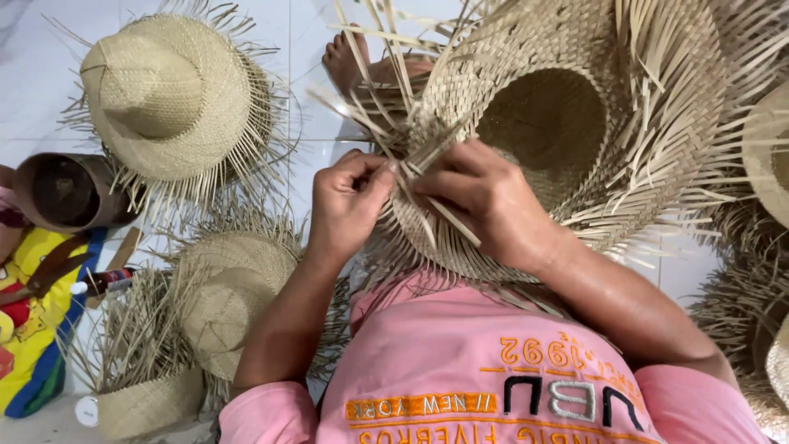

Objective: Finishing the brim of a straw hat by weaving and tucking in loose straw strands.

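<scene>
A half-woven straw hat [559,123] lies upside down in my lap, its hollow crown facing up and loose straw strips sticking out all around the brim. My left hand [345,205] pinches several strips at the brim's near-left edge. My right hand [485,201] grips neighbouring strips right beside it, fingers touching the same woven edge. Both hands meet at the unfinished brim [419,152]. My pink shirt [485,370] fills the bottom of the view.
A woven straw hat [168,99] rests on the white tile floor at upper left. A brown cylindrical block [66,191] lies left. Stacked straw hats [222,296] sit at lower left, more at right [760,247]. A bare foot [353,62] shows behind.
</scene>
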